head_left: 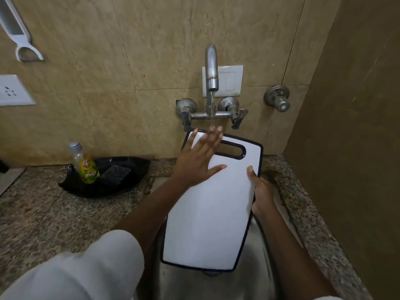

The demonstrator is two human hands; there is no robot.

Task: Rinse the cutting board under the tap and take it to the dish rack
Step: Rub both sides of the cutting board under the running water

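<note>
A person stands at a steel sink [259, 245] set in a speckled granite counter [43, 213], holding a white cutting board [212, 213] with a dark rim over the basin. The board lies lengthways, its handle slot [230, 150] at the twelve o'clock end, close under the wall tap [211, 83]. A thin stream of water falls from the spout and lands about where the fingertips meet the top edge of the board.

The left hand [199, 156] lies flat and spread on the board's face, palm down, fingers pointing toward twelve o'clock and reaching the top left corner, thumb stretched out toward three o'clock. It grips nothing; it simply presses on the surface. The right hand [262, 191] clasps the board's right edge at about three o'clock, thumb on top of the white face and the fingers tucked beneath, out of sight. A pale sleeve [86, 267] covers the left upper arm at seven o'clock.

At nine o'clock from the board, on the counter, sits a black tray [121, 185] holding a bottle [84, 165] with a green and yellow label and a dark scrub pad [115, 173]. On the tiled wall behind the tap is a white switch plate [229, 80]; a separate round valve [278, 98] sits at two o'clock, and a white socket [13, 89] at ten o'clock.
</note>
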